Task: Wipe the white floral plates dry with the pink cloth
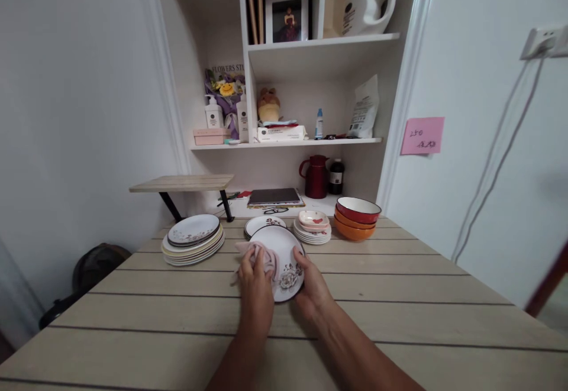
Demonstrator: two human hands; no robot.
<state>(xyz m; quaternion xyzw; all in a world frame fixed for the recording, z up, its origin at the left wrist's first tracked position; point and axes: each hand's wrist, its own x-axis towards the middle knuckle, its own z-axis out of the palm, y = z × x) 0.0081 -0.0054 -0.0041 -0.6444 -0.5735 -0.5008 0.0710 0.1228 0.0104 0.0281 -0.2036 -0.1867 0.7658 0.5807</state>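
Hands [256,284] grip pink cloth [269,259] and flowered plate [286,256] over planked table [399,287] before white shelves [319,51]

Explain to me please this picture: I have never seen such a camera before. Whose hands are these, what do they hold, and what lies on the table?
There is no machine here. The camera is worn on a person's head and looks forward and down, so you see that person's own two bare hands. The right hand holds a round white plate with a dark rim and printed flowers. The left hand holds a pale pink cloth against it.

On the pale, dark-lined table stand, from left to right: a tall stack of round plates, some white dark-rimmed plates partly hidden behind the held one, small white plates bearing a heart-patterned dish, and stacked red and orange bowls. Behind is a white shelf unit.
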